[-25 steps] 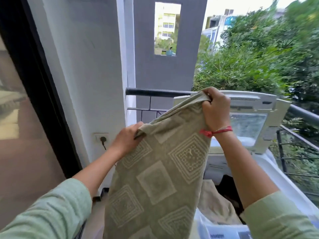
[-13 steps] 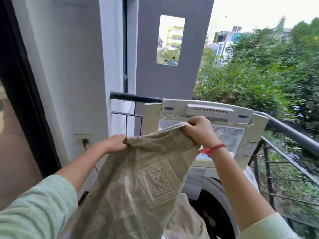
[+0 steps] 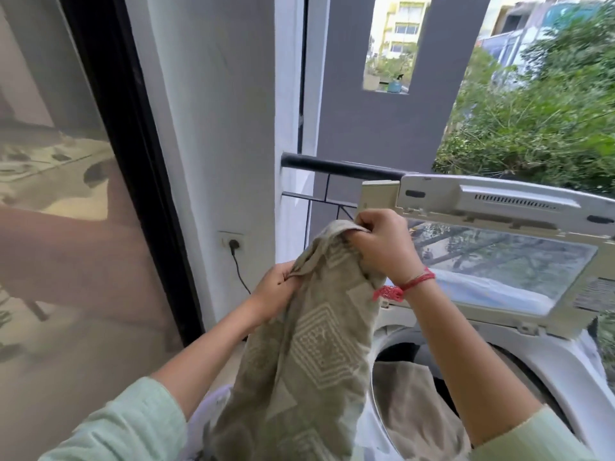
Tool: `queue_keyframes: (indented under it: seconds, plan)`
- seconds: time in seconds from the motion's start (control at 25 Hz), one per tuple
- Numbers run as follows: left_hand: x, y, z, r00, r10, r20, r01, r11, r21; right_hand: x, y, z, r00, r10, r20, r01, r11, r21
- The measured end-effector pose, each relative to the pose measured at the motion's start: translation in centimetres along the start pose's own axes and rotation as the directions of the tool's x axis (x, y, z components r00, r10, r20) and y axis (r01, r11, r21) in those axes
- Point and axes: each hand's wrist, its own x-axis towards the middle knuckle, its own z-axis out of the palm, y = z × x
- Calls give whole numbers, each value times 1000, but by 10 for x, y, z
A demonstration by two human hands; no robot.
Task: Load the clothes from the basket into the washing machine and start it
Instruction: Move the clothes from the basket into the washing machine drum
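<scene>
Left hand (image 3: 276,287) and right hand (image 3: 382,247) are pinching the towel (image 3: 316,344) — best feeding it bunched into the washer (image 3: 572,390) at four o'clock.

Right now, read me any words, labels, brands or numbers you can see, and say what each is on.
No text can be read.
The washing machine lid has a greyish patch at its right edge, perhaps a label, too blurred to read.
The patterned cloth shows only diamond shapes.
</scene>
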Motion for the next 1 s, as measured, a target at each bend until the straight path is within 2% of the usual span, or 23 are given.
queue_keyframes:
  seconds: [0.08,0.16,0.2,0.24,0.28,0.4,0.52,0.6,0.68,0.76,0.8,0.84,0.88,0.96,1.0]
  plan:
    - [-1,-5,-41,986,50,-156,-46,999,29,2,2,27,995,31,98,-35,999,36]
    - [-7,-7,-85,956,133,-261,-101,986,130,-6,-1,64,937,60,343,-105,988,114]
    - [-12,-8,-106,943,164,-290,-117,978,174,-14,-3,85,865,54,499,-169,968,187]
    - [-16,-12,-126,931,184,-314,-124,972,200,-24,-4,108,762,16,647,-251,929,272]
    - [-22,-15,-144,926,197,-322,-135,970,204,-36,-2,135,674,-12,738,-303,908,291]
    - [-40,-19,-196,918,242,-313,-175,958,226,-75,20,223,581,35,813,-234,964,126]
    - [-58,1,-237,911,325,-254,-243,921,306,-125,44,298,393,160,906,-268,962,-53]
    - [-67,15,-262,893,362,-267,-264,902,341,-162,44,335,321,217,922,-266,955,-132]
    - [-73,24,-283,860,391,-328,-259,888,380,-190,39,357,378,305,874,-272,939,-210]
    - [-74,23,-306,817,380,-434,-199,892,406,-192,39,363,561,423,712,-346,901,-262]
    - [-75,19,-318,792,367,-488,-163,897,411,-184,40,361,632,497,594,-437,862,-256]
    - [-74,14,-330,764,345,-546,-127,909,397,-169,43,353,681,581,446,-573,802,-171]
    - [-74,8,-342,733,317,-603,-86,921,380,-150,45,342,692,662,289,-693,721,8]
    - [-68,-5,-357,677,266,-686,-28,941,337,-101,41,307,657,754,29,-722,617,312]
    - [-62,-10,-360,660,255,-706,-27,948,317,-74,36,287,650,757,-67,-675,615,408]
